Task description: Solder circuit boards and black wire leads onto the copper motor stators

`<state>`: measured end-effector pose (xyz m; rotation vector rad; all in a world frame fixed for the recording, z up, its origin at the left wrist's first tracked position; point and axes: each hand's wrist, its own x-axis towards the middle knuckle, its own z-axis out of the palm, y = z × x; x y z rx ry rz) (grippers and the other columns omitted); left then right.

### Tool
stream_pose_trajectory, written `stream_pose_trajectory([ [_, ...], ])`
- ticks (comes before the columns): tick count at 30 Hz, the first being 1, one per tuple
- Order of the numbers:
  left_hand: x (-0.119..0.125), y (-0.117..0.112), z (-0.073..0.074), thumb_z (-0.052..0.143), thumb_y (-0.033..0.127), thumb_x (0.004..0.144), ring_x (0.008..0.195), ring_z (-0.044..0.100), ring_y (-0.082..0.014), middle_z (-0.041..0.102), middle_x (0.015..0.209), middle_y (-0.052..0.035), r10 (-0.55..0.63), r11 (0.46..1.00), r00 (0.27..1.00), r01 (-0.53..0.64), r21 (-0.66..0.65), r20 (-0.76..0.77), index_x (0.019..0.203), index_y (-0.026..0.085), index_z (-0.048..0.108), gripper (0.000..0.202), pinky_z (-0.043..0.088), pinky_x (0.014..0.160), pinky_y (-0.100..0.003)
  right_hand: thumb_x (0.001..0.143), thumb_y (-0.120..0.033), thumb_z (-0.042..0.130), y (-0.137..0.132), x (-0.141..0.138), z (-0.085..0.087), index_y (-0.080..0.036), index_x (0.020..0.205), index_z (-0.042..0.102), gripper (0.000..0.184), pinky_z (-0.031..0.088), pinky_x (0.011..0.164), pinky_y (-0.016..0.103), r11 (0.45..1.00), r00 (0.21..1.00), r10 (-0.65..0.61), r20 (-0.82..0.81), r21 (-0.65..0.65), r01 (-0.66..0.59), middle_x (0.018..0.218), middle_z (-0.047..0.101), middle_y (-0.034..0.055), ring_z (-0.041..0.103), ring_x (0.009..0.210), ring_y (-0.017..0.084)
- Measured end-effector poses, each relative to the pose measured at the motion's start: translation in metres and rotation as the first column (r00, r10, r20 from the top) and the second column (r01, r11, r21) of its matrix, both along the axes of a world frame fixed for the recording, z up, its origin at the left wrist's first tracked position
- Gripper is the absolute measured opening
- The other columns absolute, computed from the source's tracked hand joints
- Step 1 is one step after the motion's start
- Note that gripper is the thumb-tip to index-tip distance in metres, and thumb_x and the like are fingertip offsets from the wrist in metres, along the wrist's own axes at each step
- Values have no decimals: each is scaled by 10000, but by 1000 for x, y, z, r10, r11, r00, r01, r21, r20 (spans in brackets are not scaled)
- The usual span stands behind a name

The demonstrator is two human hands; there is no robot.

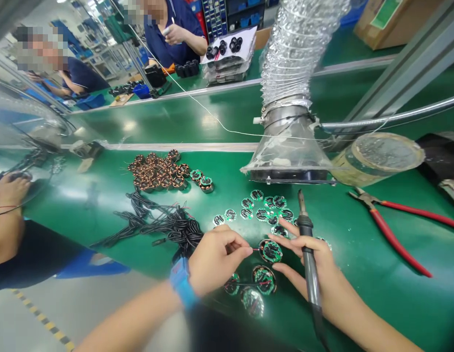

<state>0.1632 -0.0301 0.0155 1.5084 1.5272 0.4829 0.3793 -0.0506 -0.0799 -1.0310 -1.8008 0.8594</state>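
My left hand (217, 256) is pinched on a thin red wire (255, 250) at the left edge of a round green circuit board (273, 251), which sits on a copper-wound coil. In my right hand (322, 266) a soldering iron (306, 232) rests between the fingers, its tip pointing away from me. Thumb and fingertips of that hand are spread around the board's right side; whether they touch it I cannot tell. Just below lies a second coil with board (264, 280), with red and black leads across it. Several loose round boards (262, 215) lie beyond my hands.
Copper coils (157, 172) stand clustered at the back left, with bundled black cables (181, 227) before them. A fume extraction hood (291, 156) hangs over the green bench. Red-handled cutters (388, 220) and a round container (381, 156) are at right. Other people work at left and behind.
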Motion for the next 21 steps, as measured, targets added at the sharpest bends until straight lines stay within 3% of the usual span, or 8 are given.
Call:
stream_pose_trajectory([
  [4, 3, -1, 2, 696, 147, 814, 616, 514, -97, 591, 722, -2, 11, 1000, 1000, -11, -6, -4, 749, 151, 736, 76, 429, 602, -222, 915, -262, 668, -5, 2, 3, -266, 1192, 388, 394, 461, 1044, 580, 998, 998, -48, 32, 45, 46, 1328, 556, 169, 477, 1332, 326],
  [7, 1, -1, 7, 693, 151, 813, 599, 518, -91, 600, 729, -5, 25, 1000, 1000, -25, -17, 14, 739, 144, 722, 80, 427, 579, -215, 926, -271, 659, -2, -2, 4, -265, 1202, 393, 384, 474, 1024, 580, 994, 996, -85, 35, 65, 83, 1279, 579, 168, 519, 1295, 315],
  [11, 1, -3, 16, 697, 161, 819, 610, 535, -98, 600, 728, -9, -1, 999, 1000, 1, 34, 2, 738, 157, 728, 88, 436, 571, -211, 965, -279, 582, 9, -1, 7, -280, 1192, 420, 278, 515, 1000, 536, 1000, 998, 28, 62, 0, -28, 1265, 623, 139, 500, 1315, 301],
  [14, 9, -5, 22, 682, 149, 830, 646, 561, -119, 598, 727, -12, -40, 988, 995, 53, 144, -88, 743, 174, 732, 103, 465, 608, -232, 987, -284, 533, 13, 1, 13, -297, 1173, 413, 222, 539, 992, 470, 994, 994, 98, 55, -43, -96, 1380, 566, 128, 509, 1306, 276],
  [17, 21, -6, 16, 678, 106, 805, 722, 615, -155, 620, 763, -29, -81, 961, 980, 125, 245, -182, 721, 163, 698, 103, 516, 690, -282, 989, -259, 527, 4, 7, 19, -300, 1233, 425, 268, 515, 1023, 462, 998, 997, 58, 47, -44, -56, 1472, 479, 122, 507, 1307, 271],
  [21, 33, -6, -2, 673, 94, 795, 928, 672, -228, 694, 946, -80, -103, 919, 970, 178, 351, -222, 712, 158, 653, 106, 555, 831, -370, 990, -204, 497, -27, 28, 16, -307, 1294, 540, 324, 558, 968, 392, 992, 984, -92, 152, 94, 78, 1260, 665, 53, 649, 1137, 248],
])
